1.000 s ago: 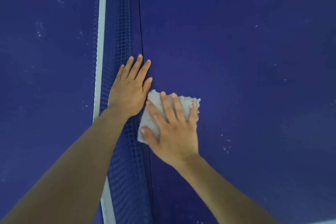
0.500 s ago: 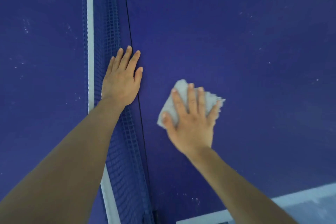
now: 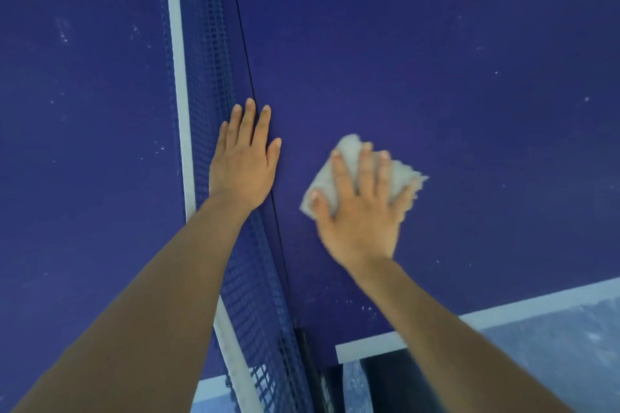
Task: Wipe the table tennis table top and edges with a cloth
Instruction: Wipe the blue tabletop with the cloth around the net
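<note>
- My right hand (image 3: 360,211) lies flat on the cloth (image 3: 349,157), fingers straight and spread wide, pressing it down.
- The cloth sits on the blue table top (image 3: 436,77), just right of the net (image 3: 214,77), near the white edge line (image 3: 536,307).
- My left hand (image 3: 243,164) rests flat against the net, fingers straight and close together, holding nothing.

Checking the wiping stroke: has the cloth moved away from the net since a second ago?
Yes. The cloth, pressed under the right hand, has slid right, away from the net and the left hand it earlier touched.
</note>
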